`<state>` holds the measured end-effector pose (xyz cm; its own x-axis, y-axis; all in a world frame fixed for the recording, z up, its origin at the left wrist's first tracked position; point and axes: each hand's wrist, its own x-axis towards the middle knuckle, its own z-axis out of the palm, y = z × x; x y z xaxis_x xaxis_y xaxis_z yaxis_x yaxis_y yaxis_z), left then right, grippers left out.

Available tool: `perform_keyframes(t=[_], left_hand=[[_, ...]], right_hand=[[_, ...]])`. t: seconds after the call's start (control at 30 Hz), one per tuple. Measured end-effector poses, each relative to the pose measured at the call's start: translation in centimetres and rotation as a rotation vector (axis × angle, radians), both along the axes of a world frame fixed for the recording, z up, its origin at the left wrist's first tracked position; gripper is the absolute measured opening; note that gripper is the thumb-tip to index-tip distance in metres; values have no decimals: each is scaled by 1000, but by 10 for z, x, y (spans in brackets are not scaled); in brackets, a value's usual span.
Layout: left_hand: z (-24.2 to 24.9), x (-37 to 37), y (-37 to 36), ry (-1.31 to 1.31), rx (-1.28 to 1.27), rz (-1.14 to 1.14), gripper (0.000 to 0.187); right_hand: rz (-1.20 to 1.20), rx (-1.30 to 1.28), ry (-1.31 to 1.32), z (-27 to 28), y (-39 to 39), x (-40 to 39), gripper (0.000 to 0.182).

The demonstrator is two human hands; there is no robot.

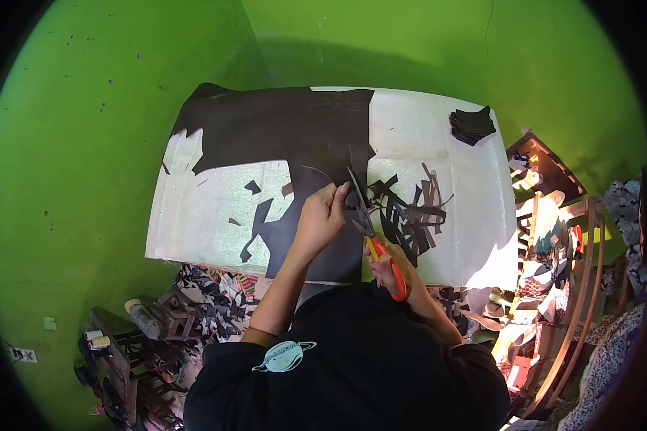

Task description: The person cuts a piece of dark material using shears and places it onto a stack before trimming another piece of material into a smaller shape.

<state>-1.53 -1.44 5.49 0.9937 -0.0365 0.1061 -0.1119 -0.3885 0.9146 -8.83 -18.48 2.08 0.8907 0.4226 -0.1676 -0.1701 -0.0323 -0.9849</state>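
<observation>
Scissors with red and yellow handles [390, 270] are in my right hand [389, 264], its fingers wrapped round the loops. Their dark blades point up and to the left, beside my left hand [325, 215]. That hand is closed, pinching a small dark piece [351, 200] between thumb and fingers next to the blades. Under both hands lies a large dark brown sheet [266, 129] with cut-out edges, spread over the white table [438, 161]. Narrow dark offcuts [413, 215] are heaped just right of the scissors.
A stack of dark cut pieces [471, 126] sits at the table's back right. Small scraps [252, 187] lie on the left part. Many scraps cover the floor; a wooden rack [122, 359] stands lower left. Green walls [410, 43] rise behind the table.
</observation>
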Motion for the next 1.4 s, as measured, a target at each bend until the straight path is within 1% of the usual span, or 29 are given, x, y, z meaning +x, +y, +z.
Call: perform_keyframes(t=[0.1, 0.13, 0.2, 0.33, 0.4, 0.53, 0.6, 0.63, 0.7, 0.73, 0.8, 0.83, 0.9, 1.03, 1.1, 1.23, 1.3, 1.4], left_hand=[[-6, 0, 0, 40, -15, -34, 36], [-7, -1, -2, 36, 18, -51, 36], [-12, -2, -3, 39, 43, -69, 36], [-18, -2, 0, 66, 58, -75, 35], [-24, -1, 2, 21, 138, -112, 39], [-20, -2, 0, 16, 144, -109, 39], [-14, -4, 0, 111, 49, -98, 37], [-13, -4, 0, 111, 49, -95, 37], [-12, -6, 0, 132, -102, -83, 35], [-15, -5, 0, 133, -102, -84, 35], [-24, -1, 1, -34, -84, 82, 34], [-25, 1, 3, -33, -84, 83, 34], [-25, 3, 6, -144, 32, 117, 31], [-17, 1, 4, -157, 9, 224, 27], [-14, 0, 5, -167, -32, 295, 24], [-6, 0, 7, -232, 37, 287, 23], [-7, 0, 7, -317, 99, 280, 22], [-9, -3, 6, -302, 132, 295, 22]], right_hand=[[8, 68, 47, 7, 3, -2, 78], [6, 68, 49, 3, 2, -4, 78], [-31, 136, 9, -12, 0, -5, 38], [0, 100, -22, -27, -9, -5, 37], [5, 66, 36, -26, -11, -7, 37], [11, 104, 78, -22, -8, -7, 38], [10, 150, 49, -20, -7, -8, 39], [12, 150, 49, -19, -6, -8, 39], [-6, 196, 91, -17, -5, -8, 39], [-6, 196, 92, -14, -5, -7, 39], [58, 39, 63, -8, -5, -6, 75], [59, 39, 64, -13, -5, -6, 75], [67, 65, -72, -23, -4, -6, 40], [115, 50, -39, -16, -4, -5, 38], [64, 78, -31, -16, -3, -6, 35], [86, 51, -28, -13, -7, -6, 36], [41, 119, -86, -16, -5, -9, 37], [102, 64, -74, -7, -8, -6, 36]])
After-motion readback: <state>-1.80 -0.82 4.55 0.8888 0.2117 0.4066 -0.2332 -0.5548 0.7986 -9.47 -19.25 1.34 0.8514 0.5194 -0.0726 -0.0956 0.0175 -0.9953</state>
